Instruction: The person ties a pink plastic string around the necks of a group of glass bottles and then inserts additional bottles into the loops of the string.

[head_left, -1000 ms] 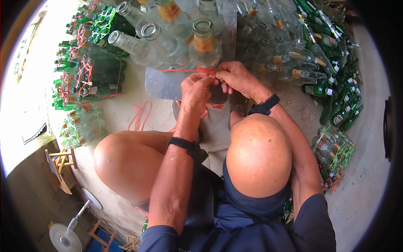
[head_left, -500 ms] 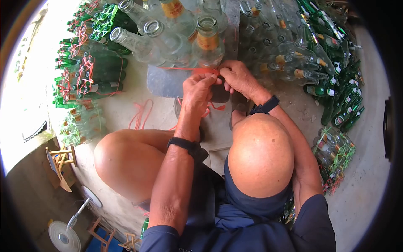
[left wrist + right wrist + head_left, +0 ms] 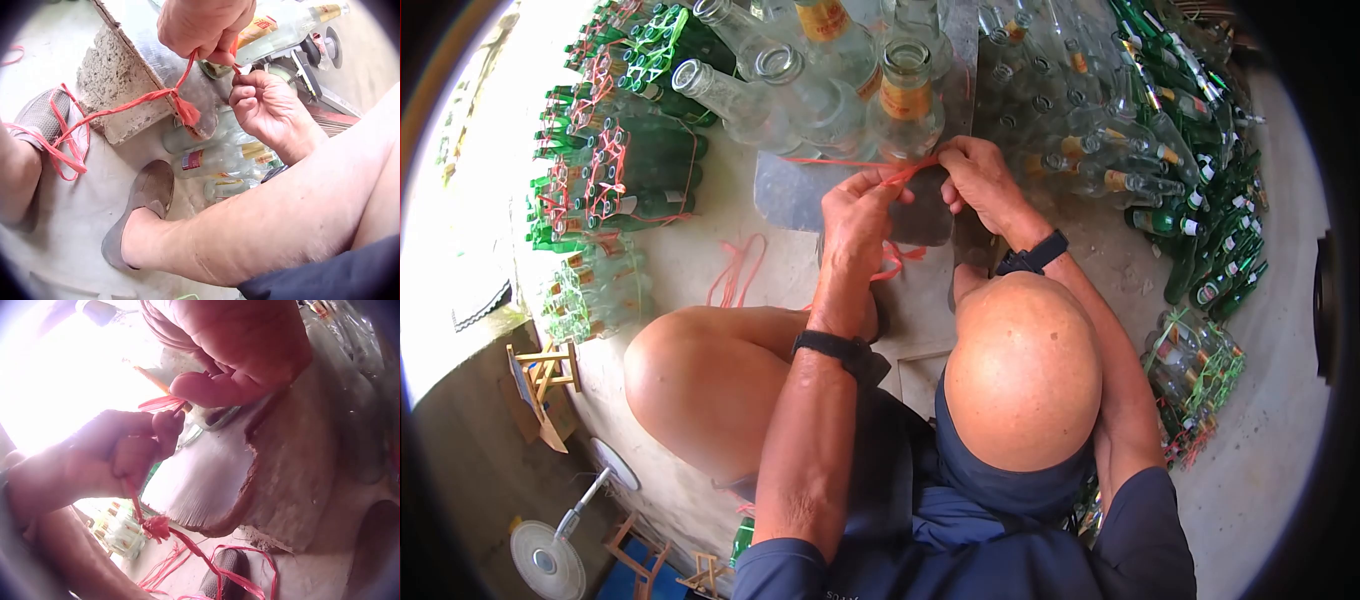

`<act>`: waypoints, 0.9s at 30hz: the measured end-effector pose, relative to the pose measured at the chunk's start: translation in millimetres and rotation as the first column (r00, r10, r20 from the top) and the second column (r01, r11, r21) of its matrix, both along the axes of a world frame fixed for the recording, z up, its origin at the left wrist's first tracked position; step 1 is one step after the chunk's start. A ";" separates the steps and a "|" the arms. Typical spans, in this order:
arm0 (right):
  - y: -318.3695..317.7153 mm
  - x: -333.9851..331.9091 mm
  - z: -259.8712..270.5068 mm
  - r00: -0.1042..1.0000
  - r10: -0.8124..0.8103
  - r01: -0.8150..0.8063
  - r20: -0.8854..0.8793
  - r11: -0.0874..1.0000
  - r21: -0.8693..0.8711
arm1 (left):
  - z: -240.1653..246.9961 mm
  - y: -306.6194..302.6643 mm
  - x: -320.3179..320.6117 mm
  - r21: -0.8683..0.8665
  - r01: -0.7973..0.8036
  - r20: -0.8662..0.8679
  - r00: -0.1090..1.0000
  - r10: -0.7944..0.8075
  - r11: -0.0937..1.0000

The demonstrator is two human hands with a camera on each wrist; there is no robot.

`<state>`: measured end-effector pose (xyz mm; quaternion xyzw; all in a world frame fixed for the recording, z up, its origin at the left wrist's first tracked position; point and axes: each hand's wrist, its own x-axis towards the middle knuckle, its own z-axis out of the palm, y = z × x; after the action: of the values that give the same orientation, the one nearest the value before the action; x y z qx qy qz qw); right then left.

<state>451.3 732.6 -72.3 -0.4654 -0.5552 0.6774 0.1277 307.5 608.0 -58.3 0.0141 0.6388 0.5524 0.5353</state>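
Observation:
In the head view, red plastic twine stretches between my two hands, close against the near side of a group of clear glass bottles. My left hand pinches it with thumb and fingers. On the other side, my right hand pinches the twine between thumb and forefinger. The bottles stand upright on a grey board. From below my left hand, in the left wrist view, a length of twine hangs with a frayed knot in it.
Tied bundles of green bottles stand at left. Clear bottles and green bottles crowd the right side. Loose twine lies on the floor. A fan and wooden stools are at lower left.
My hands were close together at the twine; now they are farther apart, the left lower and leftward, the right slightly rightward, with a taut stretch of twine between them.

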 end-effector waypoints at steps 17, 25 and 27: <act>-0.2 1.7 -0.7 0.994 0.105 -0.102 -0.040 0.993 0.063 | -11.8 -8.5 0.5 -0.036 0.046 -0.143 0.988 -0.050 0.998; 2.3 0.9 -0.8 0.992 0.125 -0.127 0.032 0.991 0.054 | -5.1 -9.9 3.6 -0.043 0.056 -0.187 0.980 -0.063 0.998; 2.4 6.9 3.8 0.991 0.136 -0.136 0.017 0.990 0.031 | 0.4 -15.1 4.9 -0.037 0.082 -0.172 0.981 -0.087 0.996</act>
<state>458.2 735.0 -68.5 -0.4295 -0.5975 0.6718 0.0847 312.4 592.9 -57.9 0.0809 0.6900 0.5162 0.5008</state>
